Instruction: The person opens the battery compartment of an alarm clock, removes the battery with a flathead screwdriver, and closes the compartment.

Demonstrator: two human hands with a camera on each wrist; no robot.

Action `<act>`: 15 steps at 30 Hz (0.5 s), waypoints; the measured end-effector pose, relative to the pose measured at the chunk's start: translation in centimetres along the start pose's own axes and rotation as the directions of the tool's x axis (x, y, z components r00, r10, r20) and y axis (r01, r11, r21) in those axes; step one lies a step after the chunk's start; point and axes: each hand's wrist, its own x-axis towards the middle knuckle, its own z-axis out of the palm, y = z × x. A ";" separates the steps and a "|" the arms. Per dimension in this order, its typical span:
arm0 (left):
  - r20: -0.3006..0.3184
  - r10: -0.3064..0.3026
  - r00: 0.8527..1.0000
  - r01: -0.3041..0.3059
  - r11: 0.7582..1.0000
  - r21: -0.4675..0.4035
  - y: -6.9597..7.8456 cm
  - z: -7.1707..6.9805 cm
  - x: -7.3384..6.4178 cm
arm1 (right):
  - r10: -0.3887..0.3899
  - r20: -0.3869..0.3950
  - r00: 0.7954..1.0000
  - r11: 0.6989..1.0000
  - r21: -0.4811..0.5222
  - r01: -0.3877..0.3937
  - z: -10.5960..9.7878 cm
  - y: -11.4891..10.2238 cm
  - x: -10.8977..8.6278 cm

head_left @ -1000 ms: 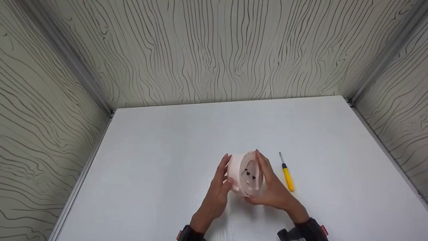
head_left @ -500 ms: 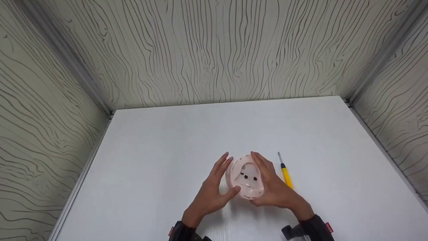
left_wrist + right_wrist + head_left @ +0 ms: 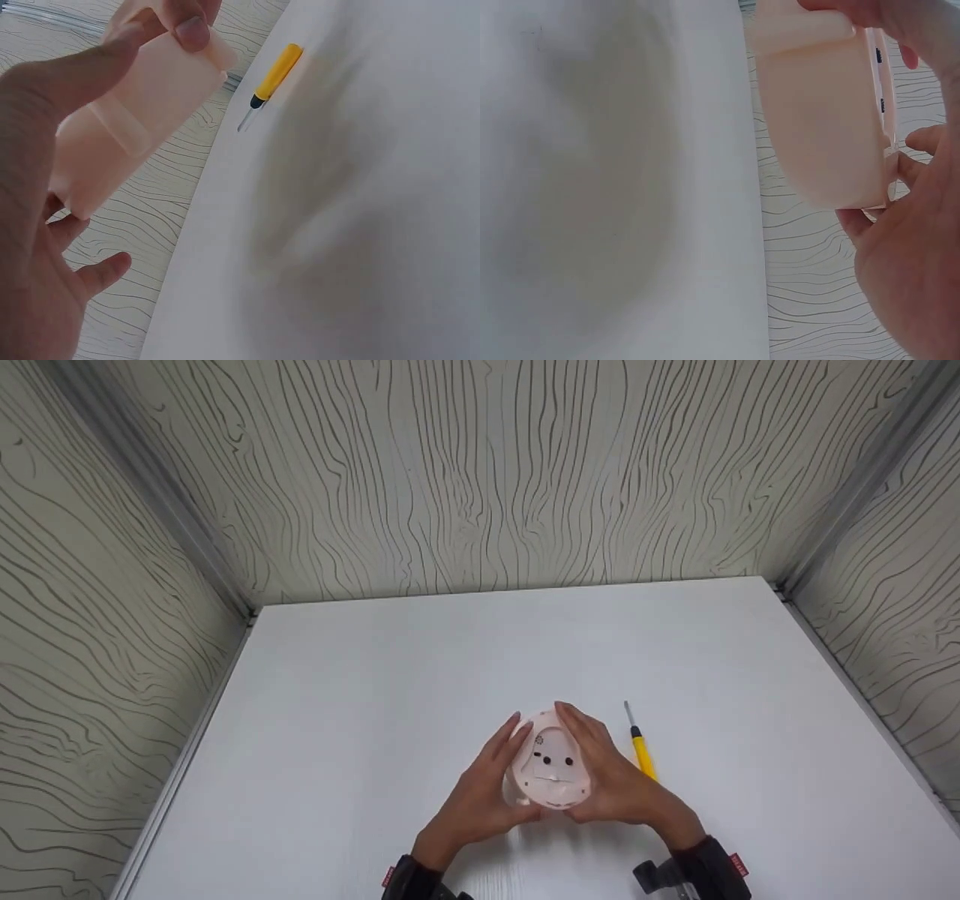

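Observation:
A pale pink alarm clock (image 3: 553, 791) is held off the table between both hands. Its oval back faces the head camera, showing dark knobs, a small slot, speaker holes and a cover panel. The left hand (image 3: 478, 799) grips its left side, fingers over the top edge and thumb at the bottom. On the other side the right hand (image 3: 616, 780) grips the rim the same way. The wrist views show the smooth casing (image 3: 157, 82) and a rounded bar-like foot (image 3: 810, 31). The clock's front is hidden.
A yellow-handled screwdriver (image 3: 643, 757) lies on the white table (image 3: 375, 697), just right of the right hand, which covers its handle end. Wood-grain patterned panels (image 3: 480, 472) stand behind the table and at both sides.
The clock has turned so that its back faces the head camera more squarely. The left hand loosened, shifted its fingers and thumb, and took hold again; the right hand kept its grip.

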 end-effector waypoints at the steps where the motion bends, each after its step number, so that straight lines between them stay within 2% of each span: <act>1: 0.001 -0.003 1.000 0.003 1.000 0.009 -0.1 0.2 0.0 | 0.003 0.007 1.000 1.000 -0.001 -0.002 0.0 0.0 0.0; 7: 0.010 -0.062 0.998 0.062 0.997 0.042 -0.9 1.1 -0.1 | 0.009 0.037 0.999 1.000 -0.014 -0.009 0.3 0.7 0.0; 15: 0.044 -0.110 0.993 0.107 0.993 0.053 -1.7 1.6 -0.2 | 0.063 0.112 0.992 0.996 0.049 -0.069 0.8 1.9 0.2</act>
